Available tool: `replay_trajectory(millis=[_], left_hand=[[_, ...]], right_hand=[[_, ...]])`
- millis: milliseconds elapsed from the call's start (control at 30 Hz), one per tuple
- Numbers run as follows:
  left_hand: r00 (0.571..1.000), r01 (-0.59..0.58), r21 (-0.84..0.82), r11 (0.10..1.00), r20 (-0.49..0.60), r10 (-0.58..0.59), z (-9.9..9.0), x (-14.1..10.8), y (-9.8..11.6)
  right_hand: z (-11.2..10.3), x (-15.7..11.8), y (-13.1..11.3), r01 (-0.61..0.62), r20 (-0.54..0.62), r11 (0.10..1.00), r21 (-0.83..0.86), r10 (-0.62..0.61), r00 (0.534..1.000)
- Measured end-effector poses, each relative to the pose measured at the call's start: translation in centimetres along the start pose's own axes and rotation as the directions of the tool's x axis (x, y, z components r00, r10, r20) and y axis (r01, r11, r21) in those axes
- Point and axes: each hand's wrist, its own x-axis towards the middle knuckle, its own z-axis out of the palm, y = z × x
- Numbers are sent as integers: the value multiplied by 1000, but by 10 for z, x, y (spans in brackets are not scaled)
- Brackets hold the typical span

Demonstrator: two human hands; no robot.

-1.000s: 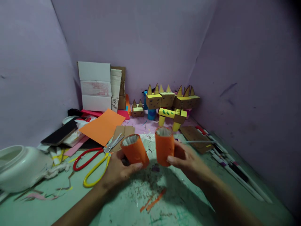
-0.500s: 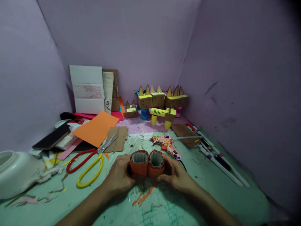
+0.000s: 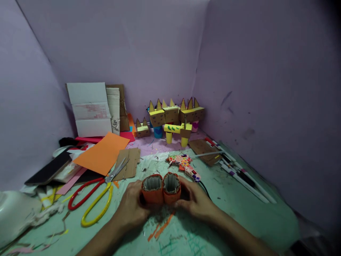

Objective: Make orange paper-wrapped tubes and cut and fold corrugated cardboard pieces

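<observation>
Two short orange tubes with corrugated cardboard inside stand side by side, touching, at the centre of the table. My left hand (image 3: 134,201) is wrapped round the outer side of the left tube (image 3: 152,195). Around the right tube (image 3: 172,193), my right hand (image 3: 193,199) has its fingers behind and its thumb near the lower front. Both tubes show their open tops. Thin orange paper strips (image 3: 163,227) lie just in front of them. A flower-patterned glue gun (image 3: 183,164) rests behind the right hand.
Scissors (image 3: 106,183), orange paper (image 3: 102,153) and a cardboard piece (image 3: 129,163) lie left. A white bowl (image 3: 18,213) sits far left. Markers (image 3: 245,177) are at right. Cardboard animal figures (image 3: 173,122) stand at the back.
The view has turned slightly right and tilted, so most things appear further left. Both hands keep their hold on the paired orange tubes.
</observation>
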Motion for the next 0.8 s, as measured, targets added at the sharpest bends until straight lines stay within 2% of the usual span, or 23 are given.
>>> replay_trajectory(millis=[133, 267, 333, 433, 533, 633, 700, 800], left_hand=[[996, -13, 0, 1000, 92, 12, -3, 2, -4], [996, 54, -175, 983, 83, -40, -6, 6, -5], [998, 54, -220, 974, 23, -50, -9, 8, -6], [994, 68, -147, 987, -79, -80, -17, 10, -11], [990, 94, -102, 990, -92, -103, -24, 12, -14], [995, 77, -84, 993, -64, -83, -29, 11, -14], [998, 55, -85, 995, -39, -59, -31, 10, -13], [999, 31, -192, 981, -3, -33, -34, 8, -11]], right_hand=[[0, 1, -3, -17, -13, 1000, -22, 17, 1000], [-7, 23, -21, -36, 5, 996, -81, 37, 999], [-12, 46, -32, -51, 12, 993, -103, 53, 999], [-20, 94, -34, -120, -72, 964, -238, 106, 992], [-24, 143, -17, -188, -119, 929, -318, 158, 980], [-22, 172, 1, -240, -150, 893, -381, 196, 969], [-18, 175, 4, -240, -186, 882, -405, 178, 966], [-10, 154, -8, -174, -221, 900, -401, 89, 971]])
